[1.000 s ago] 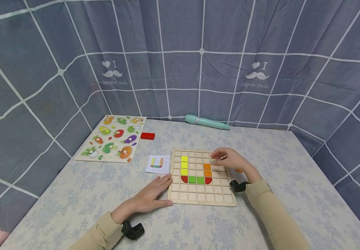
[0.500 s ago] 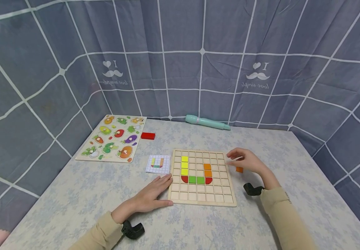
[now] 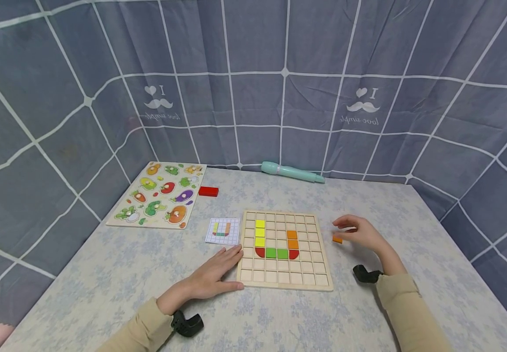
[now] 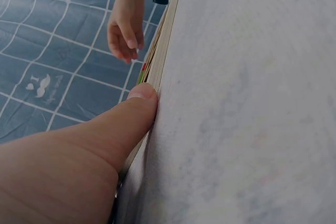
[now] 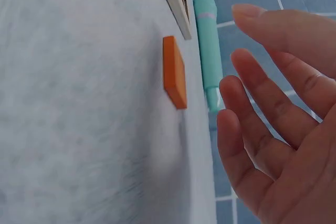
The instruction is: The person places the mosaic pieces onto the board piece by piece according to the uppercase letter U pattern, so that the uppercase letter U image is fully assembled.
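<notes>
A wooden grid board (image 3: 306,278) lies in the middle of the table. Set in its cells are yellow tiles (image 3: 259,233), green tiles (image 3: 276,253), orange tiles (image 3: 293,239) and red rounded corner pieces (image 3: 294,254), forming a U shape. My left hand (image 3: 209,274) lies flat beside the board, fingertips and thumb touching its left edge. To the right of the board, my right hand (image 3: 361,234) hovers just over a loose orange tile (image 5: 175,72). Its fingers are loosely bent and hold nothing; the right wrist view shows a gap between them and the tile.
A small pattern card (image 3: 222,231) lies left of the board. Farther back left are a vegetable puzzle board (image 3: 158,195) and a red block (image 3: 208,191). A teal pen-shaped object (image 3: 292,172) lies along the back edge, before the blue curtain (image 3: 253,98).
My right hand has moved rightward off the board, from beside its upper right cells to above the loose orange tile. My left hand has stayed in place.
</notes>
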`<act>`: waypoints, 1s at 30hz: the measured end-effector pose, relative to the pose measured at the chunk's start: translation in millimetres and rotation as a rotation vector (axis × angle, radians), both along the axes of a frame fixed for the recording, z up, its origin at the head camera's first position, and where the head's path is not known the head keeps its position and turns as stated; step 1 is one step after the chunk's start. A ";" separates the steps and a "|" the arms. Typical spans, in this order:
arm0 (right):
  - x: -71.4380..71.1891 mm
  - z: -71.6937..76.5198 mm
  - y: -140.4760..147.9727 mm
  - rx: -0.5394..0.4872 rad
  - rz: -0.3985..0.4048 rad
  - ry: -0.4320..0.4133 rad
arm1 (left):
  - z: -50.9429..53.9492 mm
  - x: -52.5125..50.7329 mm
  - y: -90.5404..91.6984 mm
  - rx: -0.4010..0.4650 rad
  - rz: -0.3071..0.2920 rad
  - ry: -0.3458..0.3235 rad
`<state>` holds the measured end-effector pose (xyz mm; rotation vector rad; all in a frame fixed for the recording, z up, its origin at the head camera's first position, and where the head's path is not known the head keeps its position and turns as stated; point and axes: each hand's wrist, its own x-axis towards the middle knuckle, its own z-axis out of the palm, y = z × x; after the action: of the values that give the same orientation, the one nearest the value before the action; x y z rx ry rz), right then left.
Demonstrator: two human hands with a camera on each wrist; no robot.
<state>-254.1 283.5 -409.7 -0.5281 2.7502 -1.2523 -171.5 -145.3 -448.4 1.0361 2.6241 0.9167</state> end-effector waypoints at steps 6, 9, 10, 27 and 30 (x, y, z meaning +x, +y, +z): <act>3.1 -5.9 8.3 -0.019 -0.036 -0.038 | -1.0 0.0 -0.2 -0.004 0.000 0.004; 4.3 -7.0 10.6 -0.027 -0.041 -0.046 | -2.0 -0.5 -0.1 -0.002 0.000 0.008; 4.4 -7.6 11.3 -0.024 -0.043 -0.046 | -2.2 -0.6 0.0 -0.001 -0.002 0.012; 1.7 -18.9 16.2 -0.001 -0.036 -0.050 | -4.4 -0.1 0.2 0.000 0.003 0.016; 2.9 -18.5 15.3 0.005 -0.033 -0.050 | -4.1 0.2 -0.1 0.001 0.003 0.013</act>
<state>-251.2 298.8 -428.2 -0.4466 2.7308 -1.2482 -171.3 -145.4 -452.5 1.0422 2.6364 0.9149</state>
